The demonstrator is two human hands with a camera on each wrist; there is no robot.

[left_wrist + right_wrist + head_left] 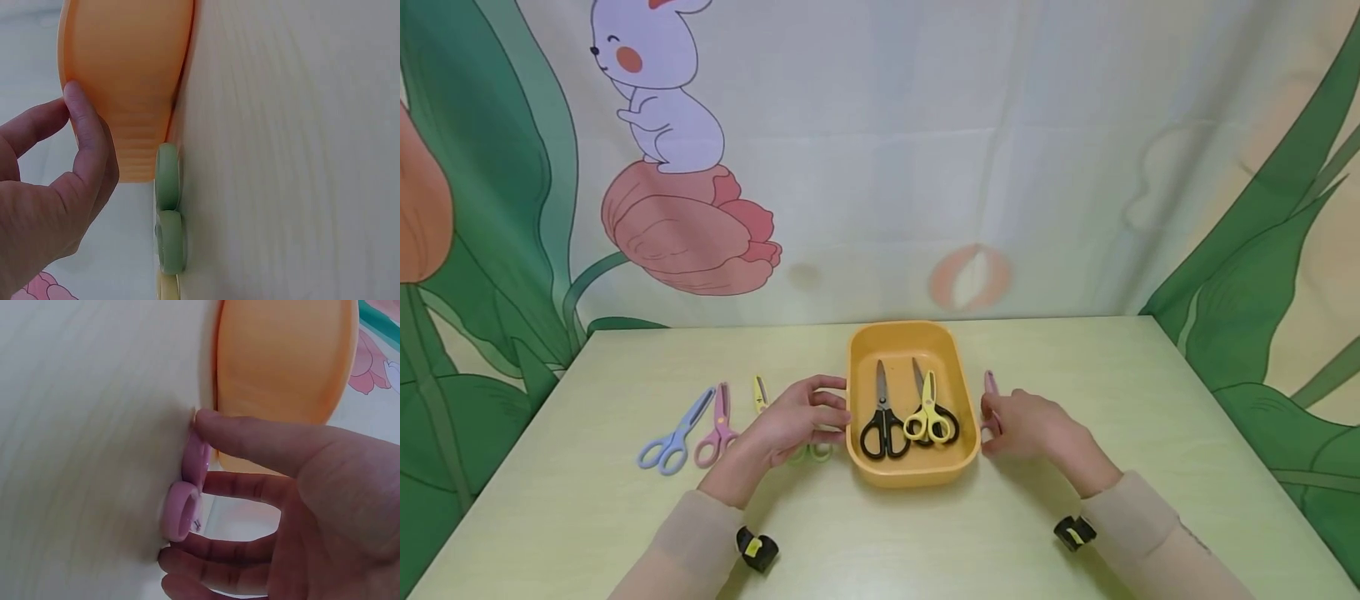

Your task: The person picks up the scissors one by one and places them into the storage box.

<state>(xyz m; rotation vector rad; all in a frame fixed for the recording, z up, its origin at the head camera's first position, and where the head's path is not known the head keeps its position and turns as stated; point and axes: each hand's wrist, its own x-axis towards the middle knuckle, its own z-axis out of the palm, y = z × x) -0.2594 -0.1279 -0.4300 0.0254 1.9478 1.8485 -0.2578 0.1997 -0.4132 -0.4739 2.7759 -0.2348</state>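
Note:
Beside the orange tray [917,477], my left hand [801,417] touches its left side with bent fingers, fingertips at the rim in the left wrist view. My right hand [1030,425] pinches pink scissors [181,512] between thumb and fingers, low at the table right of the tray. Inside the tray lie black-handled scissors [882,421], a second black-handled pair [953,421] and small yellow scissors [929,408] on top of that one. Green scissor handles [167,178] lie under my left hand, partly hidden. Yellow scissors [760,390] show just behind the same hand.
Blue scissors [673,437] and another pink pair [721,425] lie on the table [865,542] to the left, the pink one close to my left forearm. A printed curtain [880,167] hangs along the table's back edge.

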